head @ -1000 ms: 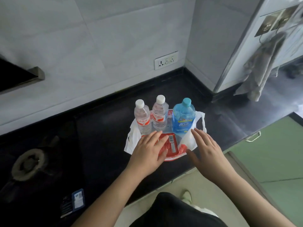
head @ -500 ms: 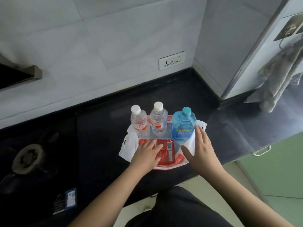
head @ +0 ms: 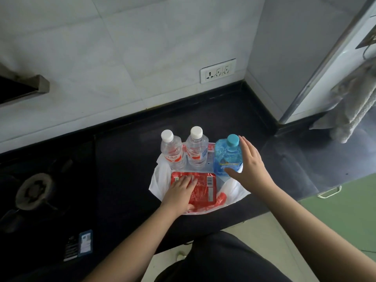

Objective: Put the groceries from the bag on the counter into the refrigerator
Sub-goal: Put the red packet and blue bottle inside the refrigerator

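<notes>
Just right of the frame's centre, the blue bottle point(head: 227, 157) stands upright on the flattened bag point(head: 160, 178), long axis vertical. The right hand point(head: 249, 167) is nearer, fingers spread wide just beside its right flank, gripping nothing. The left hand point(head: 180, 192) lies flat on the red packet point(head: 205, 190).

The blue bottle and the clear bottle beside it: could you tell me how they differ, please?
The blue bottle is tinted blue, squat and teal-capped; the clear bottle is colourless, slimmer and white-capped with a red label. The open right hand nears only the blue bottle. Both stand upright on the bag.
</notes>
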Tool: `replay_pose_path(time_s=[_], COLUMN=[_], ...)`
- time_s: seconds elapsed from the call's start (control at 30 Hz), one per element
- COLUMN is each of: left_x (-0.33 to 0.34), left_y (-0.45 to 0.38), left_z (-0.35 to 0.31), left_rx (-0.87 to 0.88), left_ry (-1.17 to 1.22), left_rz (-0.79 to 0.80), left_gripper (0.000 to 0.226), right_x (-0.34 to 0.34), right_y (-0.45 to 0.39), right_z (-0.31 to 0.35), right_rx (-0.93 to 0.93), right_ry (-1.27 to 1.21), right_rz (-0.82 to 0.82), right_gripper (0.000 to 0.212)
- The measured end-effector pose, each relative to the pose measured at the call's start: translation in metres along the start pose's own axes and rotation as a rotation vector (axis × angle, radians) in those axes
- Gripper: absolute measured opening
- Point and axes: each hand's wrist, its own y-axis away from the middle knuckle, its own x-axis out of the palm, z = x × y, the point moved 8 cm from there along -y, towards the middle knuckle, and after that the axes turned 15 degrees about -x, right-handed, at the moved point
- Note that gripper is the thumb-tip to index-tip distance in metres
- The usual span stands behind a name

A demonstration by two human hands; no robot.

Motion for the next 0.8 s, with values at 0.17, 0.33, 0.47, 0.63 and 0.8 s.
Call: replay_pose_path(time_s=[0.17, 0.33, 0.47, 0.63, 0.8], left_x=[0.005, 0.006, 0.000, 0.000, -0.004], left_y=[0.001, 0.001, 0.006, 0.010, 0.012], left_z=[0.001, 0.002, 0.000, -0.004, -0.008], left_rx=[0.034, 0.059, 0.079, 0.021, -0.020], left_ry=[-0.050, -0.056, -0.111, -0.100, -0.068], left_rz=[-0.003, 0.032, -0.015, -0.062, -0.134], left_gripper=[0.090, 0.077, 0.063, 0.074, 0.077], right_x=[0.001, 0.001, 0.000, 0.001, 0.001], right_y=[-0.017, -0.025, -0.030, -0.037, -0.038], right_z=[-0.010, -0.014, -0.015, -0.020, -0.023], right_rx=[-0.048, -0.112, -0.138, -0.120, -0.112], right_ry=[-0.051, -0.033, -0.035, -0.038, -0.025], right_rz=[0.031, 0.037, 0.073, 0.143, 0.181], right_gripper=[0.099, 0.091, 0.092, 0.092, 0.096])
